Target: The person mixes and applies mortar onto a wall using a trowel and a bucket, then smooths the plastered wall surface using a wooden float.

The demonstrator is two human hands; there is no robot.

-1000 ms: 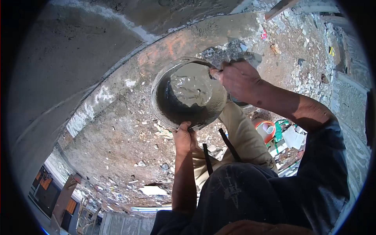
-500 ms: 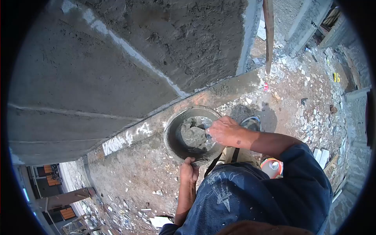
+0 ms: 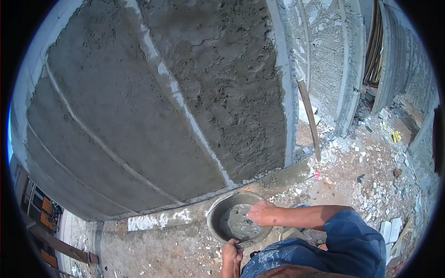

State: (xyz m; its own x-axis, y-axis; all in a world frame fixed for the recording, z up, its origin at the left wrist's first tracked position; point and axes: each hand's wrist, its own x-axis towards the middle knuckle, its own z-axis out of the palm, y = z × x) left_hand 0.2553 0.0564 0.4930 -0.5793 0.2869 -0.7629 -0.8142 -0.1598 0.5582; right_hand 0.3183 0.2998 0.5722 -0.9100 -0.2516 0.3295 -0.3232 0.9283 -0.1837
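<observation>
A round bucket (image 3: 214, 225) of wet grey mortar (image 3: 235, 221) stands in front of me at the foot of the wall. My left hand (image 3: 232, 251) is closed on its near rim. Over the right side of the bucket, my right hand (image 3: 262, 213) is closed around what looks like a trowel, its blade mostly hidden by the hand and the mortar. Beyond the bucket rises a wall (image 3: 120, 102) coated in wet grey plaster. Its right-hand section (image 3: 227, 88) is rougher, and a pale vertical strip (image 3: 178, 97) divides it from the smoother part.
A wooden plank (image 3: 309, 120) leans beside the wall's right edge. Broken rubble (image 3: 366, 160) covers the ground to the right, with white tile pieces (image 3: 390, 230) lower down. A low concrete ledge (image 3: 278, 183) runs along the wall base. At lower left lies a brown beam (image 3: 62, 245).
My view has tilted up, so more of the wall shows and the bucket sits lower. The right hand stays over the mortar; the left still grips the rim.
</observation>
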